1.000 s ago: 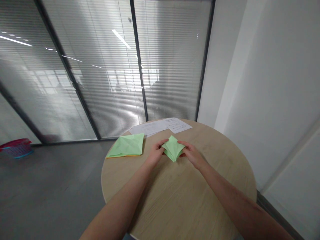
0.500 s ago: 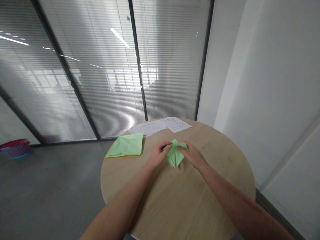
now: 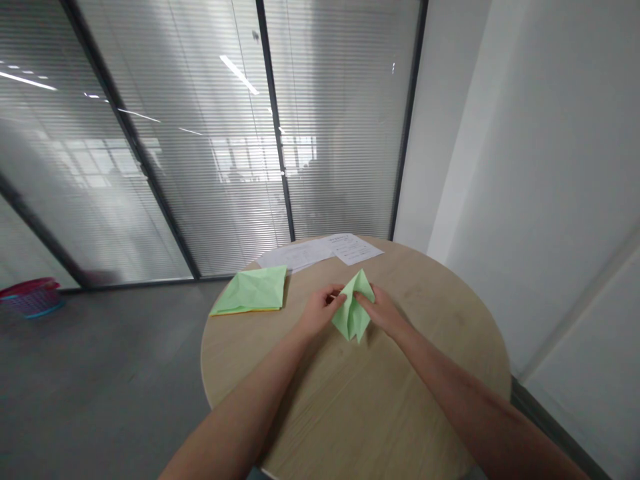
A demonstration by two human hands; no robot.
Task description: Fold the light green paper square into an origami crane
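Between my hands is a folded piece of light green origami paper (image 3: 353,319), diamond-like in outline, with a crease down its middle and a split lower tip. My left hand (image 3: 320,309) pinches its left edge, thumb on the front face and fingers behind. On the other side my right hand (image 3: 385,311) grips the right edge, its thumb pressed near the central crease. The paper is held just over the round wooden table (image 3: 400,413). Fingertips behind the paper are partly hidden.
A stack of green paper sheets (image 3: 255,291) with a yellow edge lies at the table's left. Printed white sheets (image 3: 353,248) lie at the far edge. A red and blue basket (image 3: 33,297) stands on the floor at far left. Glass panels with blinds (image 3: 345,167) rise behind.
The green paper has altered shape: its side flaps no longer spread out, and its upper part now rises to a tall point. Both hands stay in nearly the same place.
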